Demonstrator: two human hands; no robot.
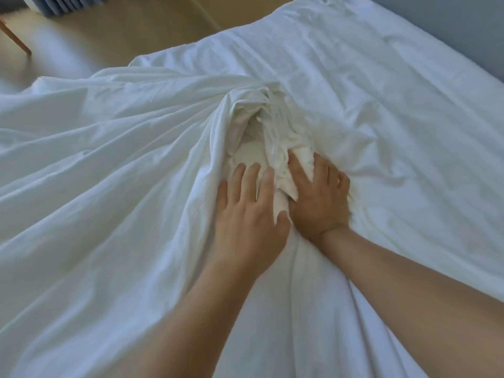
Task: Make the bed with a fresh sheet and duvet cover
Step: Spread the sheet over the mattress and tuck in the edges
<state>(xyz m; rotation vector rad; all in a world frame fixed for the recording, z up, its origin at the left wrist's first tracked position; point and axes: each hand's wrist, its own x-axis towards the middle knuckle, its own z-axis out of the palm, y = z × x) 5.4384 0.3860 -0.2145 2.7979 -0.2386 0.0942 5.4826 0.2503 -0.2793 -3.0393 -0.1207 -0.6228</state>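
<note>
The left hand [251, 214] and right hand [319, 197] press, fingers spread, on a bunched white sheet [253, 126]. It lies on the bed [409, 91].

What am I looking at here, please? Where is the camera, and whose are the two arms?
One camera sits on a person's head and looks down, so the arms are their own. There is no machine. White cloth covers the bed, smooth on the right, wrinkled on the left. The left hand and right hand press on a bunched heap in the middle. The left fingers lie fairly straight; whether the right hand pinches a fold, I cannot tell.
</note>
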